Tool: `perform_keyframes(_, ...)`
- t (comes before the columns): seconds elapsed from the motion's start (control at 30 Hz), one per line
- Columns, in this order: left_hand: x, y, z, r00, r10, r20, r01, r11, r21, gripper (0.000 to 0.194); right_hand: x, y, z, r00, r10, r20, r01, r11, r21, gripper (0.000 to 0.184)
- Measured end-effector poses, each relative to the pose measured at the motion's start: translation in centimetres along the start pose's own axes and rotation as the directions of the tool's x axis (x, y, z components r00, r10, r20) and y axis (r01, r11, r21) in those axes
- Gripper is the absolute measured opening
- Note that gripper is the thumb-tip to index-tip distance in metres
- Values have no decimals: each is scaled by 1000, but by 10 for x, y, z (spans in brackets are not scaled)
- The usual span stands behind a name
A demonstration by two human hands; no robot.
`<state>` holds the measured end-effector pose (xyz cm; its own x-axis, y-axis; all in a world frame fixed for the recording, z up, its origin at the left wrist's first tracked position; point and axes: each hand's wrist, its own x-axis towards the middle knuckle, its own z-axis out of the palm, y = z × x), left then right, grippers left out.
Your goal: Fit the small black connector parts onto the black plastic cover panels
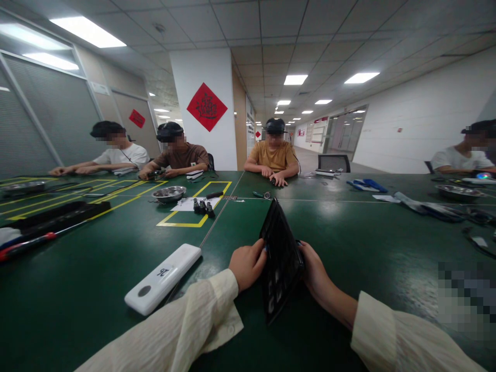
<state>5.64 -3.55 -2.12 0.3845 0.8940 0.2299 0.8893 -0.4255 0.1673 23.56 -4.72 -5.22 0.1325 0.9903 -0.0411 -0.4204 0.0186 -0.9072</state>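
A thin black case (282, 258) with light marks and what look like recesses on its left face stands tilted upright in front of me, above the green table. My left hand (248, 263) has its fingers curled against that face; a small blue bit shows by the fingertips, too small to name. From the other side, my right hand (315, 271) grips the right edge, its fingers partly hidden behind the case. Left of my left hand lies a white oblong device (163, 279) with a handwritten number on it.
Beyond the case are a metal bowl (169, 194), several small black parts (204, 207) on white paper, and a screwdriver-like tool (262, 195). A black tray (58, 219) and a red-handled tool (48, 237) lie left; blue-grey cloth items (422, 206) lie right. Several people sit around the table (349, 232).
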Motion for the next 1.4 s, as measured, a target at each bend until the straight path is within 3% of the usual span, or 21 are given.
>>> perform_keyframes(0.23,2,1,-1,1000,-11,14,11,1000,-20,42,-1,-2,1,1000,26,4,-26,1000,11,32)
perform_keyframes(0.47,2,2,0,998,-55,-3,55,997,-53,30,2,4,-1,1000,0,6,0,1000,0,31)
perform_keyframes(1.07,3,-2,3,1000,21,20,-21,1000,-5,35,0,0,0,1000,4,2,-4,1000,6,32)
perform_keyframes(1.4,2,1,3,999,-31,29,32,999,-24,32,3,3,-2,1000,14,-2,-14,1000,0,33)
